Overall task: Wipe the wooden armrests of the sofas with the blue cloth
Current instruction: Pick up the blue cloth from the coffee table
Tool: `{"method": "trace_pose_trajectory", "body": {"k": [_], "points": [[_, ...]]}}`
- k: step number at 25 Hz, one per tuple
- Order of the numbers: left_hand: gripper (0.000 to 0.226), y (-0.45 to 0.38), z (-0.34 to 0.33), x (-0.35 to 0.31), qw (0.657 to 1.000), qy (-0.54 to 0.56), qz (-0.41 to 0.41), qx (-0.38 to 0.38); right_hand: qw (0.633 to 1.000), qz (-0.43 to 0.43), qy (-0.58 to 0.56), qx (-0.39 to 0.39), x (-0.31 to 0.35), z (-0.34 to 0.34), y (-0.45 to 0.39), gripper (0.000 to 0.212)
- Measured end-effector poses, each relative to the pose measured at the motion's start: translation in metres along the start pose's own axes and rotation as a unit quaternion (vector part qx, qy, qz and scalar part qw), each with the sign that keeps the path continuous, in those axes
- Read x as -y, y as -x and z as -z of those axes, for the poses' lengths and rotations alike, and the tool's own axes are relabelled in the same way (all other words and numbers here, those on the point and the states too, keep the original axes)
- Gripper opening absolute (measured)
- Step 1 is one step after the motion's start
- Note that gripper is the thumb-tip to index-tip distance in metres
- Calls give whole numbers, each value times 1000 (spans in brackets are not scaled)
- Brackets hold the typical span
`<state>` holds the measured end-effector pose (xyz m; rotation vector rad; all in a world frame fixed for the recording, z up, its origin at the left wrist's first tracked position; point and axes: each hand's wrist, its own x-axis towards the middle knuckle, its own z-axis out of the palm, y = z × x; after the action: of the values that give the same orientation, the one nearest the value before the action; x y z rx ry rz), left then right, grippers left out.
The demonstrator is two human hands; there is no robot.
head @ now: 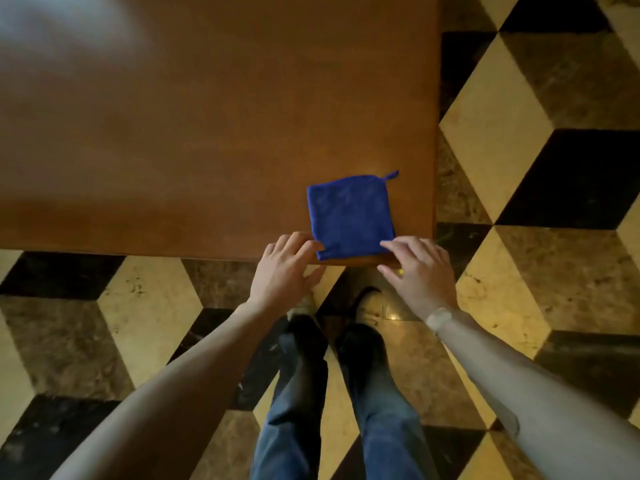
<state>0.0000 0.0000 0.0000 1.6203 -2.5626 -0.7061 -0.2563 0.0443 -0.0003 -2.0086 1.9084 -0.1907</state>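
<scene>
A folded blue cloth [350, 214] with a small hanging loop at its far right corner lies flat near the front right corner of a brown wooden table [194, 133]. My left hand [282, 268] rests at the table's front edge, fingertips touching the cloth's near left corner. My right hand [417, 268] touches the near right corner, fingers spread over the edge. Neither hand has lifted the cloth. No sofa or armrest is in view.
The table fills the upper left of the view; its front edge runs just ahead of my feet [369, 303]. A marble floor [540, 188] patterned in black, cream and brown cubes lies around it, to the right and behind me.
</scene>
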Motion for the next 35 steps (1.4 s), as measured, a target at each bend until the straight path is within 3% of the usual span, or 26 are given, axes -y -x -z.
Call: {"method": "trace_pose_trajectory", "body": {"k": [5, 12, 20, 24, 29, 32, 35], "points": [[31, -16, -37, 20, 998, -20, -49, -28, 1000, -5, 2, -5, -23, -29, -20, 42], [19, -28, -37, 32, 993, -23, -113, -35, 997, 56, 2, -47, -37, -34, -32, 26], [21, -26, -19, 25, 995, 56, -76, -38, 995, 85, 27, -42, -30, -21, -36, 19], [25, -29, 12, 12, 985, 152, -26, -70, 993, 9, -106, -50, -5, 12, -44, 22], [21, -38, 76, -19, 936, 323, 72, -118, 923, -110, -363, -70, 38, 76, -58, 18], [12, -38, 126, -34, 921, 338, 78, -178, 900, -111, -415, -70, 58, 133, -58, 22], [18, -29, 189, -53, 902, 366, 63, -220, 898, -76, -427, -71, 81, 199, -48, 39]]}}
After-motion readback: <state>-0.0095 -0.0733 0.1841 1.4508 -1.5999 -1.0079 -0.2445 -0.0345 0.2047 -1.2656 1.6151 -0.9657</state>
